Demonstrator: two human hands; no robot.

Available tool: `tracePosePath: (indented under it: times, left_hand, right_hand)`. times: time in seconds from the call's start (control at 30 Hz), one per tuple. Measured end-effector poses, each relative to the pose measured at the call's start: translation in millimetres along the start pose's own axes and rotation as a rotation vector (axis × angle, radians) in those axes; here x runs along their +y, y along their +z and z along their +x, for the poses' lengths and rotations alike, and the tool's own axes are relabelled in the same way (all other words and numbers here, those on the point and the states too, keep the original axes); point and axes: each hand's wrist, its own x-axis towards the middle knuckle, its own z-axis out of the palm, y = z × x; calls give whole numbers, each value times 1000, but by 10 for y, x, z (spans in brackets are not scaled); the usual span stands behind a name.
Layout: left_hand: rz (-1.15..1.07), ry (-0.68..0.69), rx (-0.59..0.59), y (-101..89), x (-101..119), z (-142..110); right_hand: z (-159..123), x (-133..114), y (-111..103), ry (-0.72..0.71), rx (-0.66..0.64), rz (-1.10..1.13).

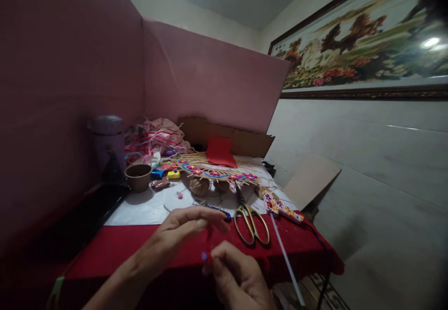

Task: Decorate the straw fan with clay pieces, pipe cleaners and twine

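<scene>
My right hand (238, 275) is closed in a pinch near the table's front edge. A small purple bit (205, 256) shows at its fingertips, with something red beside it; its kind I cannot make out. To the left and a little above, my left hand (182, 226) has its fingers stretched out flat, pointing right, and seems to hold nothing. Beyond the hands lie gold-handled scissors (251, 226), blades pointing away. A blue-handled tool (224, 213) is partly hidden behind the left fingertips. Farther back is a woven stick piece (217, 174) decorated with pink, yellow and blue flowers.
A brown cup (138, 178), a tumbler (108, 149) and a black flat object (87, 212) stand or lie at left. Pink yarn (161, 135) is heaped behind. Twine balls (200, 186), clay packets (161, 184), red paper (220, 150) and a glue stick (287, 258) are also around.
</scene>
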Motion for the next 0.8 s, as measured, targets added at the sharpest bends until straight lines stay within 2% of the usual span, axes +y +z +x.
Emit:
tracePosePath:
  times: [0.07, 0.2, 0.27, 0.4, 0.53, 0.63, 0.8]
  left_hand:
    - [102, -31, -66, -99, 122, -66]
    - [305, -99, -61, -139, 196, -188]
    - [337, -163, -73, -146, 212, -221]
    - [235, -281, -63, -154, 241, -254]
    - [129, -243, 98, -147, 205, -282]
    - [129, -203, 139, -139, 153, -315]
    - [289, -135, 142, -109, 121, -392]
  right_hand:
    - [83, -44, -21, -44, -59, -36]
    - [195, -66, -108, -228, -98, -296]
    - [235, -69, -122, -306, -71, -431]
    - [304, -104, -65, -514, 139, -640]
    - [278, -142, 50, -743, 453, -750]
    - [218, -118, 156, -804, 466, -738]
    - [210, -36, 284, -783, 481, -691]
